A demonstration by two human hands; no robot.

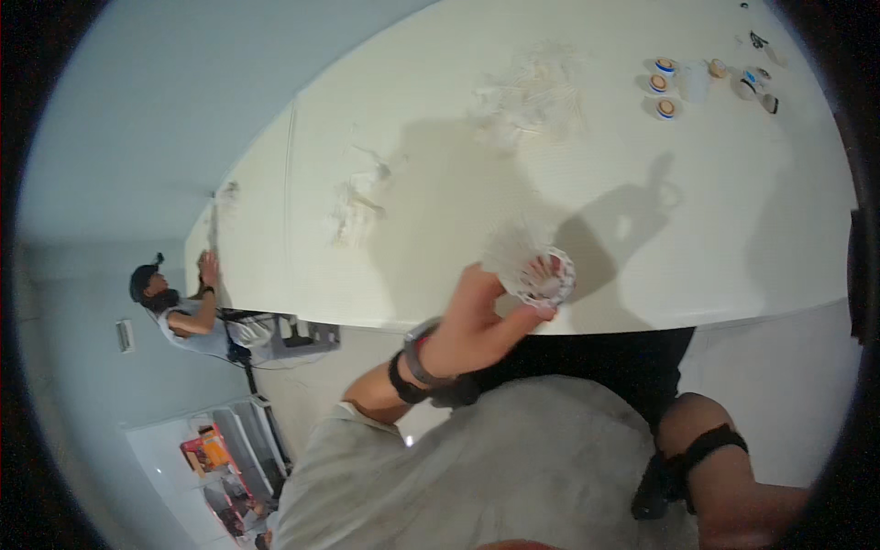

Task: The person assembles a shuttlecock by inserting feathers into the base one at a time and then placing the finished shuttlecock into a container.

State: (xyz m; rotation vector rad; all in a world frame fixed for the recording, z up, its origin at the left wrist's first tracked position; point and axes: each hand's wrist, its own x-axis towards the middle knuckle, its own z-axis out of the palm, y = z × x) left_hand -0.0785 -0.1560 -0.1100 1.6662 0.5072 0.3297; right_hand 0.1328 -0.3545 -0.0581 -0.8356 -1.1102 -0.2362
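My left hand [490,321], wearing wrist bands, is raised at the table's near edge. Its thumb and fingers close around a white shuttlecock [553,282]. A lattice-like ring of shafts faces me, with reddish tones inside, and pale feathers spread out behind it, slightly blurred. At the lower right, my right hand [694,418] hangs low beside my body, past a black wrist strap. It is away from the table, and its fingers are hidden. A small pile of white feathers [353,206] lies beyond my left hand, and a larger feather pile [536,96] lies farther off.
The long cream table [440,266] spans the view. Several small round pieces [665,109] with tan tops, a translucent cup-like item [694,84] and dark small items [757,40] sit far right. At left, another person [188,316] works at the table near grey bins [312,346].
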